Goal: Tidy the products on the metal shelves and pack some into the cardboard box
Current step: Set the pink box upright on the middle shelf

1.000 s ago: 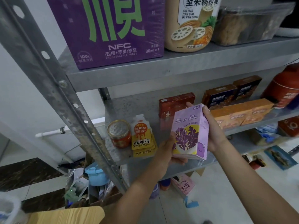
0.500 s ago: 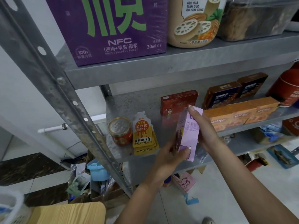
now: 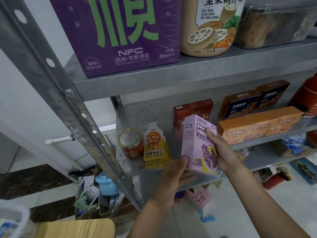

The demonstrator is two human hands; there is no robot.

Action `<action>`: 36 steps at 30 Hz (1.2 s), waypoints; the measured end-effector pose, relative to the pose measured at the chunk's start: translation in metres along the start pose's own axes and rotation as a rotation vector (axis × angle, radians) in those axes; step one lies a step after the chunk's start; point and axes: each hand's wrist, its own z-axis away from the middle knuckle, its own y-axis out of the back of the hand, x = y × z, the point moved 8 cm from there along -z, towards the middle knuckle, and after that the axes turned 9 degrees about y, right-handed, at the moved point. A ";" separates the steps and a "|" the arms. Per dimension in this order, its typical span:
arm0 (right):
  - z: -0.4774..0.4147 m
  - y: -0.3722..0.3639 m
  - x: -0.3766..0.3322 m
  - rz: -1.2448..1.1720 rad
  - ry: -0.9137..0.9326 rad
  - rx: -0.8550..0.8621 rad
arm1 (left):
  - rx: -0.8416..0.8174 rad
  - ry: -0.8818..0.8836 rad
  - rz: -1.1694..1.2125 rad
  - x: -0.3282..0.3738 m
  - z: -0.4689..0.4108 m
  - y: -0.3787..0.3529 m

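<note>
I hold a light purple carton [image 3: 197, 143] with a purple kale picture upright in front of the middle metal shelf [image 3: 137, 115]. My left hand [image 3: 173, 182] grips its lower left corner, thumb on the front face. My right hand [image 3: 221, 150] wraps its right side, one finger across the printed text. On the shelf to the left lie yellow goji juice pouches [image 3: 155, 146] and a small red jar [image 3: 130, 143] with a mesh lid. Behind the carton stands a red box [image 3: 193, 109]. A cardboard box [image 3: 118, 210] with clutter sits on the floor below.
Orange boxes [image 3: 257, 127] and dark blue-brown boxes [image 3: 240, 103] line the shelf to the right, beside a red tin [image 3: 307, 98]. The upper shelf carries a big purple NFC box [image 3: 120, 35], a beige jar [image 3: 212, 26] and a clear tub [image 3: 274, 24]. A slanted steel post [image 3: 56, 86] runs on the left.
The carton has been turned in my hands: first its front face, then its narrow edge, now a face with text toward me. It stays in front of the middle shelf.
</note>
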 end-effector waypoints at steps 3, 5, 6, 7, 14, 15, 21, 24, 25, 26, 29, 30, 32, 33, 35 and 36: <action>-0.001 0.002 -0.002 0.109 0.015 0.039 | 0.056 0.010 -0.061 0.005 -0.001 0.004; 0.000 -0.003 -0.003 0.152 0.002 0.045 | 0.091 0.014 -0.083 0.008 -0.001 0.003; 0.000 -0.004 -0.003 0.162 -0.010 0.046 | 0.122 0.019 -0.080 0.009 -0.001 0.004; 0.001 -0.006 -0.003 0.163 -0.030 0.045 | 0.140 0.022 -0.057 0.010 -0.001 0.005; 0.007 -0.004 0.000 0.265 -0.146 0.045 | 0.059 0.188 0.478 0.004 0.004 0.012; 0.008 -0.003 -0.001 0.301 -0.135 0.072 | 0.036 0.218 0.522 0.002 0.005 0.010; 0.011 0.001 -0.017 0.406 -0.076 0.187 | 0.029 0.225 0.484 0.002 0.008 0.010; 0.015 0.001 -0.029 0.413 0.003 0.249 | 0.248 0.139 0.026 0.003 0.007 0.022; 0.016 0.002 -0.034 0.434 0.034 0.285 | 0.316 0.048 -0.140 0.010 0.010 0.025; 0.018 0.003 -0.040 0.456 0.065 0.322 | 0.344 -0.061 -0.276 0.019 0.013 0.024; 0.020 0.002 -0.053 0.530 0.146 0.394 | 0.310 -0.349 -0.782 0.035 0.018 0.002; 0.020 0.000 -0.054 0.547 0.158 0.406 | 0.380 -0.440 -1.036 0.039 0.021 -0.007; 0.021 -0.004 -0.055 0.555 0.165 0.414 | 0.520 -0.633 -1.301 0.039 0.023 -0.018; 0.021 -0.005 -0.054 0.536 0.166 0.409 | 0.545 -0.643 -1.331 0.037 0.022 -0.018; 0.020 -0.004 -0.052 0.492 0.155 0.378 | 0.515 -0.669 -1.216 0.039 0.021 -0.013; 0.019 -0.004 -0.051 0.487 0.139 0.349 | 0.489 -0.646 -1.130 0.042 0.023 -0.010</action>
